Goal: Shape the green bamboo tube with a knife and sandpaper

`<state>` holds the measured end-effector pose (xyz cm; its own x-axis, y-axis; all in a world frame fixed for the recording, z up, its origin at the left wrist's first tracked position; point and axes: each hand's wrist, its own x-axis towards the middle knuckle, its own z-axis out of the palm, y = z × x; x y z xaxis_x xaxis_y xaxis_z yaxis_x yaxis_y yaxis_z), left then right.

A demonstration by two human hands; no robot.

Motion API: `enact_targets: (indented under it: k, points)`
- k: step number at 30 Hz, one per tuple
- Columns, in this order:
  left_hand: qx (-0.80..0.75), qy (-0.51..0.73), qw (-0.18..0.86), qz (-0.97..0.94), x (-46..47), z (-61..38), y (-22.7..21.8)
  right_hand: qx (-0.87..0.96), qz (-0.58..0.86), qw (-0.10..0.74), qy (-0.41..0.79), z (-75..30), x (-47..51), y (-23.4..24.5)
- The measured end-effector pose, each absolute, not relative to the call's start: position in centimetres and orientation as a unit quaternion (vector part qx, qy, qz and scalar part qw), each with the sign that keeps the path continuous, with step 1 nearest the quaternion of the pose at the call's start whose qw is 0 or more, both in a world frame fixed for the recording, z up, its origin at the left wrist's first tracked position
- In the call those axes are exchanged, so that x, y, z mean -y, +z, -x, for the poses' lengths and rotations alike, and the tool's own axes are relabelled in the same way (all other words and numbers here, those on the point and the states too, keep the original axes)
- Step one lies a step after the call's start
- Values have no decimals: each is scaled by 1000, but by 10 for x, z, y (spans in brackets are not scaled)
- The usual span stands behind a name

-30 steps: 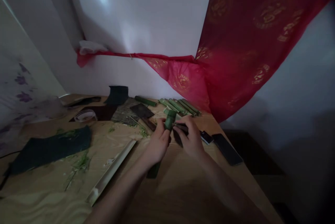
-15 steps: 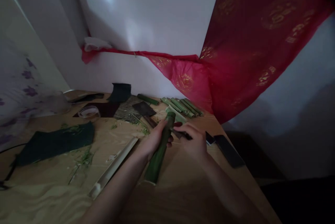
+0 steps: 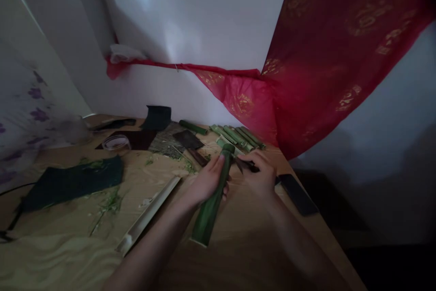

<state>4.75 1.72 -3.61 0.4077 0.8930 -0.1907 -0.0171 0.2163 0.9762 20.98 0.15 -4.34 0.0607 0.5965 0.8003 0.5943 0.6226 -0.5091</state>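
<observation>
My left hand [image 3: 206, 181] is wrapped round a green bamboo tube [image 3: 211, 204] that slants from near me up toward the far side of the wooden table [image 3: 238, 245]. My right hand [image 3: 260, 175] is closed on a dark knife [image 3: 245, 165], whose blade points left at the tube's upper end. Both hands sit close together at the table's middle. The fingers hide most of the knife's handle.
A split bamboo half [image 3: 150, 214] lies left of my arm. Several green bamboo pieces [image 3: 236, 136] lie by the wall, near a cleaver [image 3: 189, 141]. A dark cloth [image 3: 71, 182] and green shavings lie at left, a roll of tape [image 3: 116, 142] behind. A phone [image 3: 298, 193] lies right. A red cloth [image 3: 323, 55] hangs above.
The bamboo tube has tipped from nearly upright to slanting toward me, showing more of its length. My right hand with the knife has shifted slightly right and farther away.
</observation>
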Motion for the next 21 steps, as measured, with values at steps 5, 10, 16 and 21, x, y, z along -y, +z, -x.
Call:
enact_targets:
  k: [5, 10, 16, 21]
  points:
    - [-404, 346, 689, -493, -13, -49, -30, 736, 411, 536, 40, -214, 4, -39]
    - [-386, 344, 715, -471, -15, -49, -30, 698, 446, 559, -38, -209, 9, -39]
    - [-357, 346, 718, -487, -17, -44, -27, 742, 401, 537, -22, -203, 14, -36]
    - [-361, 331, 717, -495, -11, -43, -24, 721, 409, 559, -21, -207, 14, -33]
